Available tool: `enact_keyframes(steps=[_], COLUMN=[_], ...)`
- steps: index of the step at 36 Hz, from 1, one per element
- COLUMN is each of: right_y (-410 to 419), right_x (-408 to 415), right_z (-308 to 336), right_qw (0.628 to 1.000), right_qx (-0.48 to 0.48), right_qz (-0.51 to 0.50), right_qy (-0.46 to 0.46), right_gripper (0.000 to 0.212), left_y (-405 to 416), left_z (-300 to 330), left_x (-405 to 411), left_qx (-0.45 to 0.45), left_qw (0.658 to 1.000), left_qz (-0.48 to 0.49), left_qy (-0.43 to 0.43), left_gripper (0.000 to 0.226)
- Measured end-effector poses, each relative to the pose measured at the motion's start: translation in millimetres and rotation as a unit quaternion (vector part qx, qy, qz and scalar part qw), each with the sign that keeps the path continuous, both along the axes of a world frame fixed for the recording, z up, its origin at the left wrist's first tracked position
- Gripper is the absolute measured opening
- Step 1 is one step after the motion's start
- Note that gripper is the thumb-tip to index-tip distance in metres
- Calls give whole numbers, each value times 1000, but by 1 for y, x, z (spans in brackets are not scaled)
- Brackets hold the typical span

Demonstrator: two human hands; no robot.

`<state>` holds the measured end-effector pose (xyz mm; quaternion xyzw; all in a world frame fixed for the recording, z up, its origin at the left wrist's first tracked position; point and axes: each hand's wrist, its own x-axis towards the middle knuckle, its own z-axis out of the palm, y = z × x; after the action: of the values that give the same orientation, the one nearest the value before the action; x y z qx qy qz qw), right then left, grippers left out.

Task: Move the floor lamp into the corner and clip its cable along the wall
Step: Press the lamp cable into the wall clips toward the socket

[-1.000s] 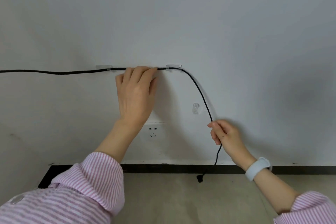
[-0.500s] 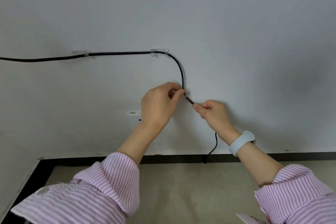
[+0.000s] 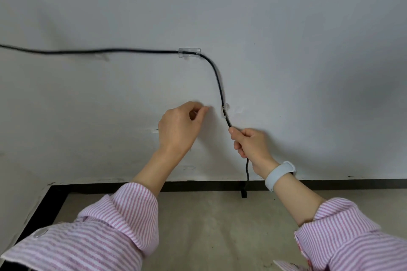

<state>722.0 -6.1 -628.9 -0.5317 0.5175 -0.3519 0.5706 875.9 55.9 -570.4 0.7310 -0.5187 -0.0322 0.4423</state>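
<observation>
A black cable (image 3: 217,77) runs along the white wall from the left edge, passes through a clear clip (image 3: 189,52), bends down and sits in a second, smaller clear clip (image 3: 224,110). Below that clip my right hand (image 3: 250,146) is shut on the cable, and the rest hangs down to a black plug (image 3: 243,192) near the floor. My left hand (image 3: 179,126) hovers just left of the lower clip, fingers curled, holding nothing and apart from the cable. A blurred third clip (image 3: 103,57) sits further left. The lamp is out of view.
A black skirting board (image 3: 330,182) runs along the foot of the wall and turns at the left corner (image 3: 49,193). The floor (image 3: 209,226) is beige. A wall socket is mostly hidden behind my left hand. I wear striped sleeves and a pale wristband (image 3: 278,174).
My left hand left the horizontal run, came down to the lower clip and now has let go, drawing left. The cable now sits in the lower clip; my right hand slid down it.
</observation>
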Motion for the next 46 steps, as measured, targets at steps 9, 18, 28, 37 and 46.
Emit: enact_keyframes(steps=[9,18,28,37,46], right_y=[23,21,20,21,38], right_x=[22,27,28,36,53], right_z=[-23,-27,-18,-23,-55], right_qw=[995,996,993,999,989], right_qx=[51,-15,-62,-8,16], right_qz=[46,88,98,32,143], right_qy=[-74,-26,13,-41,24], right_gripper=[14,23,13,13,12], left_y=[24,30,29,75,73], left_z=[-57,-102,-120,-148,-174], left_x=[21,8,2,67,74], left_qx=[126,238,278,395,326], left_qw=[987,935,875,858,920], left_qz=[-62,-192,-257,-261,-193], left_qy=[82,179,301,199,99], left_gripper=[12,35,18,20,20])
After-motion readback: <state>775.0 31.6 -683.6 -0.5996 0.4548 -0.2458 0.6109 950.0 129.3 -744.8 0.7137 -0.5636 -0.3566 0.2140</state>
